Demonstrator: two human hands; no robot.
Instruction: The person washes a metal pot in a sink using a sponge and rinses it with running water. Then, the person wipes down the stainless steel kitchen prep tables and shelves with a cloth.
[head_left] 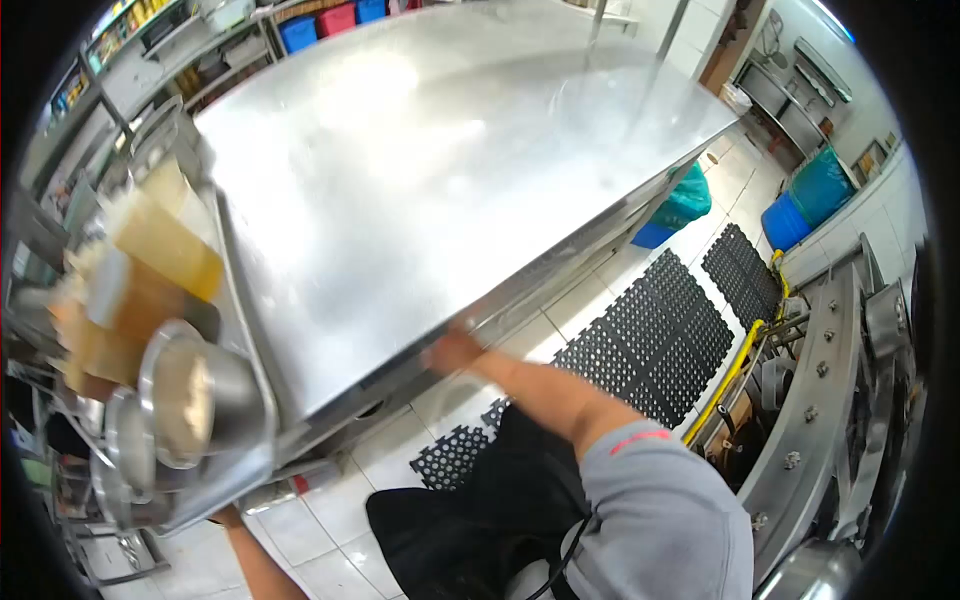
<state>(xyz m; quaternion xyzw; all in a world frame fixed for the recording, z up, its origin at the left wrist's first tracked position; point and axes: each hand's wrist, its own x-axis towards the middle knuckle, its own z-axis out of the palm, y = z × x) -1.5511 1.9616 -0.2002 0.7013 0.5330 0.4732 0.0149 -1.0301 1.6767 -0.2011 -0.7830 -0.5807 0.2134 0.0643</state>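
Note:
At the left, a metal tray (262, 440) carries steel bowls and several containers. My left hand (228, 516) is at the tray's near edge, gripping it from below, with its fingers mostly hidden beneath. On the tray, a steel bowl (238, 395) holds something pale. Behind it are a container of yellow liquid (170, 245) and a blurred brown container (140, 310). My right hand (455, 350) is at the front edge of a large steel table (430, 180). Motion blurs its fingers, so I cannot tell whether they hold anything.
Shelves (150, 75) stand along the back left. Right of the table are a bin with a green liner (685, 200) and a blue barrel (790, 215). Black rubber mats (650, 330) lie on the tiled floor. A steel stove (815, 400) with knobs runs along the right.

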